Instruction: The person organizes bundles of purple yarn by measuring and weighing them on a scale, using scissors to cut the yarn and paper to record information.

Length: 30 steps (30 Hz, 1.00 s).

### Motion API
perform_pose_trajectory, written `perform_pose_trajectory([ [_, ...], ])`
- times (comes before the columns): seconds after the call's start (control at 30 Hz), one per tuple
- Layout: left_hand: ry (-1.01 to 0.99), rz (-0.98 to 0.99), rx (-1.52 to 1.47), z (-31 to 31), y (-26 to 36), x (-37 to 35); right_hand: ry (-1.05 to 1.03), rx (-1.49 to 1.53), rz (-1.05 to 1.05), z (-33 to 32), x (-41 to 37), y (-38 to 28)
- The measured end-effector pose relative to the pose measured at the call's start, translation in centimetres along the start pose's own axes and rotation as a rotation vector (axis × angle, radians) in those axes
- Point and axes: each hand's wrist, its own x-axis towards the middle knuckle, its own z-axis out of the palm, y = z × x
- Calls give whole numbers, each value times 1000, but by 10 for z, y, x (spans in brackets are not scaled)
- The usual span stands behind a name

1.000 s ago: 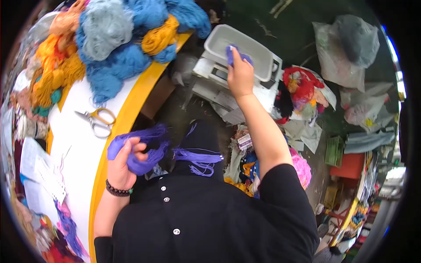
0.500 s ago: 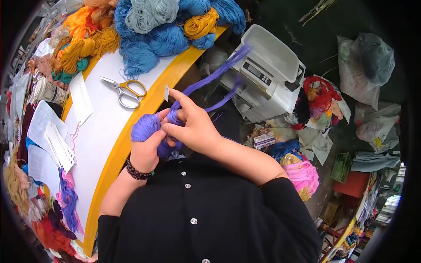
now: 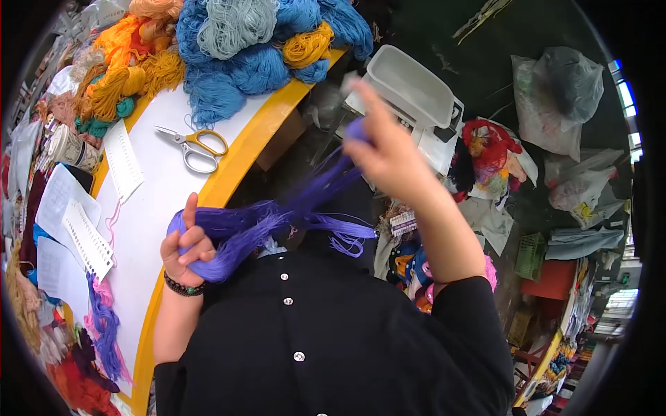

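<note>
A skein of purple yarn (image 3: 239, 232) is stretched between my two hands in front of my chest. My left hand (image 3: 189, 246), with a dark beaded bracelet at the wrist, is closed round one looped end, its index finger pointing up. Raised to the right, my right hand (image 3: 388, 152) grips strands at the other end, smeared by motion. A small whitish blur shows by its fingertip; I cannot make out what it is. Loose purple ends hang between the hands. Nearest to my left hand on the white table (image 3: 163, 201) lie scissors (image 3: 191, 147) with one yellow handle.
Blue yarn skeins (image 3: 257, 69) and orange yarn (image 3: 128, 83) are piled at the table's far end. Punched cards (image 3: 123, 163) and paper sheets lie on the left. Beyond my right hand stands a white scale (image 3: 409, 83) with a tray. Plastic bags (image 3: 555, 97) rest on the floor.
My hands, close together before, have moved apart. The left went left and down with the looped end; the right swung up and right, drawing the purple yarn out between them.
</note>
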Motion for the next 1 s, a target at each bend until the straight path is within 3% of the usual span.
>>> perform_pose_trajectory([
  [0.1, 172, -70, 331, 20, -14, 27, -457, -40, -45, 38, -15, -53],
  [0.13, 262, -107, 470, 36, -23, 43, -570, -5, -190, 45, -20, -64],
  [0.17, 90, -190, 629, 41, -29, 59, -529, 114, -311, 67, -29, -57],
  [0.27, 138, -160, 1028, 71, -44, 71, -479, -177, -283, 63, -32, -74],
  [0.3, 302, -186, 975, 90, -50, 71, -426, -171, -193, 58, -31, -78],
  [0.37, 234, -222, 900, 86, -45, 71, -387, -74, -110, 54, -30, -72],
  [0.43, 314, -219, 850, 94, -49, 70, -362, 6, -100, 53, -31, -67],
  [0.5, 347, -29, 977, 92, -52, 69, -228, 68, -96, 54, -32, -59],
  [0.57, 380, 24, 1033, 93, -54, 70, 165, 39, -334, 59, -31, -42],
  [0.6, 386, 86, 1129, 93, -54, 71, 108, 188, -253, 55, -35, -34],
  [0.63, 393, 148, 1224, 93, -53, 71, -2, 682, 11, 56, -38, -32],
  [0.67, 436, 115, 1222, 95, -53, 71, -55, 1005, 131, 61, -40, -33],
  [0.7, 437, 111, 1225, 94, -54, 70, -88, 1120, 218, 62, -42, -37],
  [0.8, 382, 179, 1100, 93, -59, 72, -49, 855, 30, 78, -41, -26],
  [0.87, 300, 180, 1321, 93, -59, 71, -58, 819, 63, 85, -38, -21],
  [0.9, 301, 178, 1322, 91, -60, 71, -77, 939, 104, 89, -37, -19],
  [1.0, 379, 233, 1360, 86, -62, 69, -150, 923, 128, 93, -37, -19],
])
